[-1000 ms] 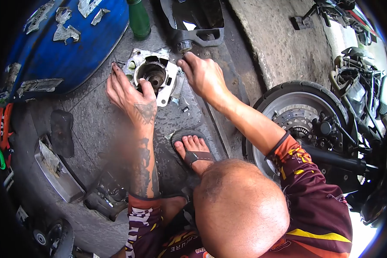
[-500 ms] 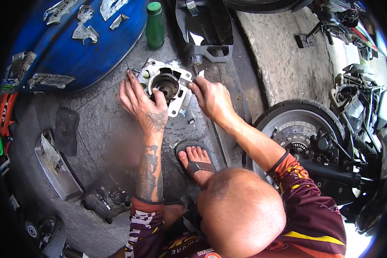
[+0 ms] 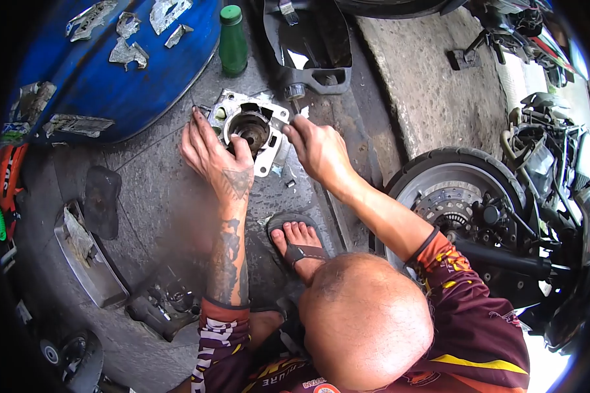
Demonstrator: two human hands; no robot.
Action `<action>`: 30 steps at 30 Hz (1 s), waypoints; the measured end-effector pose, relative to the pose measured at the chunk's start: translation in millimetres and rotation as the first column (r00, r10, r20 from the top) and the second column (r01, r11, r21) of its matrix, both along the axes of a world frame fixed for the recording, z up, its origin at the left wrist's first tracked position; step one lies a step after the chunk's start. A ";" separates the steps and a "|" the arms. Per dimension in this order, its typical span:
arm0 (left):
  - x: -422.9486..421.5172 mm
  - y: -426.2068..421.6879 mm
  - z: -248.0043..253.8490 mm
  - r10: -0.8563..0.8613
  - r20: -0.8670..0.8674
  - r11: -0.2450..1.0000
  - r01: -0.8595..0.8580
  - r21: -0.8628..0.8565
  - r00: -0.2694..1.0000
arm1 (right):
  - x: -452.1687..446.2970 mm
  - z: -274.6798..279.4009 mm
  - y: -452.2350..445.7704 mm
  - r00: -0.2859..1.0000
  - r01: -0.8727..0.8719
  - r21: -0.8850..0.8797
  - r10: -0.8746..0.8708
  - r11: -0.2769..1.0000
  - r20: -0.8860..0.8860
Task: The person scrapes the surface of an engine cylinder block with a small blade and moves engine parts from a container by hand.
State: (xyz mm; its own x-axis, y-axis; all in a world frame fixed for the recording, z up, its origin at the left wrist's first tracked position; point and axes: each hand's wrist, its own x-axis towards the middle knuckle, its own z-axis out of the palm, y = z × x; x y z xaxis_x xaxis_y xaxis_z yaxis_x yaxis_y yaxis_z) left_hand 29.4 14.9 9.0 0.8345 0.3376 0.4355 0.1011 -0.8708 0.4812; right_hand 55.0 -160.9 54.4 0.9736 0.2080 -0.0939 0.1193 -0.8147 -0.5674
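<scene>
An engine cylinder block (image 3: 267,162) with a round bore lies flat on the dark floor, its pale metal face upward. Around its left side is my left hand (image 3: 217,157), fingers along the outer edge and thumb over the bore's rim. My right hand (image 3: 321,147) is closed at the block's right edge. Its fingertips pinch something small and thin against the metal face, too hidden to name. Just below the right side, a small metal piece (image 3: 290,184) lies on the floor.
A green bottle (image 3: 233,42) and a cut-open black container (image 3: 331,82) holding a brush stand beyond the block. A blue drum (image 3: 144,85) with scraps of gasket sits at left. On the right is a motorcycle wheel (image 3: 413,180); a metal tray (image 3: 101,278) lies lower left.
The whole view has shifted slightly. My right hand has moved a very little at the block's edge, while my left hand keeps the same grip.
</scene>
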 end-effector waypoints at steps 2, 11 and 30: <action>-2.6 0.6 0.6 -0.031 -0.029 0.999 0.031 -0.012 0.999 | 6.2 1.3 -4.3 1.000 -0.022 0.002 0.022 1.000 0.009; 1.6 8.8 8.7 -0.124 -0.056 0.992 0.121 -0.041 0.991 | -23.6 -11.2 -20.7 0.985 0.129 0.266 -0.092 0.955 -0.146; -35.1 37.6 21.0 -0.269 0.095 0.890 0.285 -0.355 0.958 | -52.6 -2.8 -21.6 0.860 0.449 0.413 -0.257 0.792 -0.441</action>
State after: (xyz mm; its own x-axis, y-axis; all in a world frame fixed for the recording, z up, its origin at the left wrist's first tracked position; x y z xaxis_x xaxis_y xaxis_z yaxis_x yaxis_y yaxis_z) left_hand -5.7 52.5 29.9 0.9011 0.2357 0.3640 -0.1459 -0.6255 0.7664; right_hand 2.5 -182.5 51.7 0.9078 -0.0336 -0.4180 -0.4008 -0.3622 -0.8415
